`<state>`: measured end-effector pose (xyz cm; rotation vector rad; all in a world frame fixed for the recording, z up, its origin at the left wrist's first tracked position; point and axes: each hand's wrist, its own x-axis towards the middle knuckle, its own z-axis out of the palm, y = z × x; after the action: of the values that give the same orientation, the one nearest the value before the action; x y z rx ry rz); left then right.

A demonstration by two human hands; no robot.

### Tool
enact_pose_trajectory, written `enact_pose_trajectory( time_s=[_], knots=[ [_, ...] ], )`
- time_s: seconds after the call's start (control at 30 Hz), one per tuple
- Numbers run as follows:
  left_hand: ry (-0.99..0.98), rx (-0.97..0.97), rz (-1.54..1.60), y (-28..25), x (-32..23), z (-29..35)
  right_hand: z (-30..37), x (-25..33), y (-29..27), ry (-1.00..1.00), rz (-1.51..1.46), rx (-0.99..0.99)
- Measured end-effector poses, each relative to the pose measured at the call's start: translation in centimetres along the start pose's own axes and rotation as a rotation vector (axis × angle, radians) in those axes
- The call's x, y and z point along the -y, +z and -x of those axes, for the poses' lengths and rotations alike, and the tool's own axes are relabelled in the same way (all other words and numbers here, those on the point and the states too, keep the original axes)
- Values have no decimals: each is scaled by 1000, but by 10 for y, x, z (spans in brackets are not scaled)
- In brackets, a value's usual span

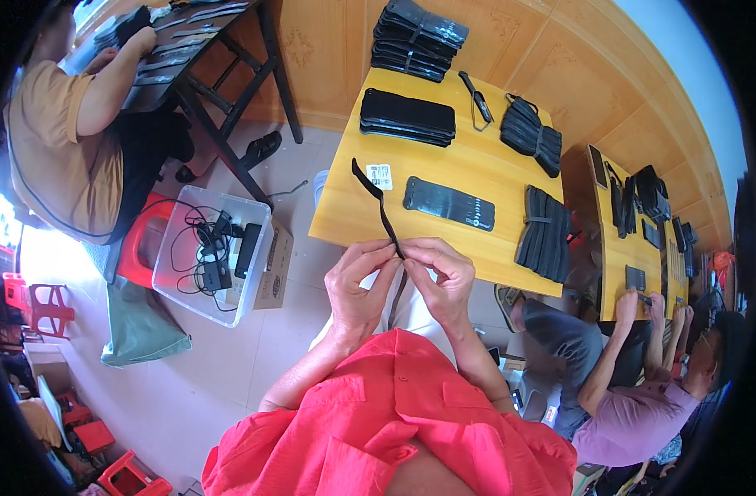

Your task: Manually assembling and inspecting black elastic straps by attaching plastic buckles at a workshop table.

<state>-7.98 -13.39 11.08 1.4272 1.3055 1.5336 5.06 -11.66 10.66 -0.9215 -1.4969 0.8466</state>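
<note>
A narrow black strap [385,217] runs between my hands. Its wider end lies up on the yellow table [345,217], and its other end hangs down toward my lap. My left hand [355,288] pinches the strap between thumb and fingers at the table's near edge. Right beside it, my right hand [442,279] pinches the same spot, the fingertips of both hands almost touching. Beyond them lie a white label card [380,176] and a flat black printed sleeve [449,203]. Tied bundles of black straps [545,234] sit at the table's right side.
Stacked black sleeves [407,116] and a taller tied stack [418,40] stand at the far side, near a looped black strap [477,101]. A clear bin [250,307] of cables stands on the left floor. Co-workers sit at other tables, left [60,157] and right [634,422].
</note>
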Motion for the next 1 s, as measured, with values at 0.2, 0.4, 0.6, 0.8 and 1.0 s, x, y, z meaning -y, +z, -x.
enact_pose_trajectory(
  time_s=[0.2,0.4,0.6,0.8,1.0],
  knots=[
    [201,-32,-226,1,-4,0,1,2,-2,81,-67,11],
    [233,-39,-265,2,-4,1,1,3,-5,146,-175,29],
    [241,-22,-258,1,-4,0,0,4,-4,137,-127,22],
    [128,7,-137,0,-6,0,-2,8,-2,104,18,22],
    [2,7,8,1,-6,0,-1,14,9,-180,292,-75]
  ],
)
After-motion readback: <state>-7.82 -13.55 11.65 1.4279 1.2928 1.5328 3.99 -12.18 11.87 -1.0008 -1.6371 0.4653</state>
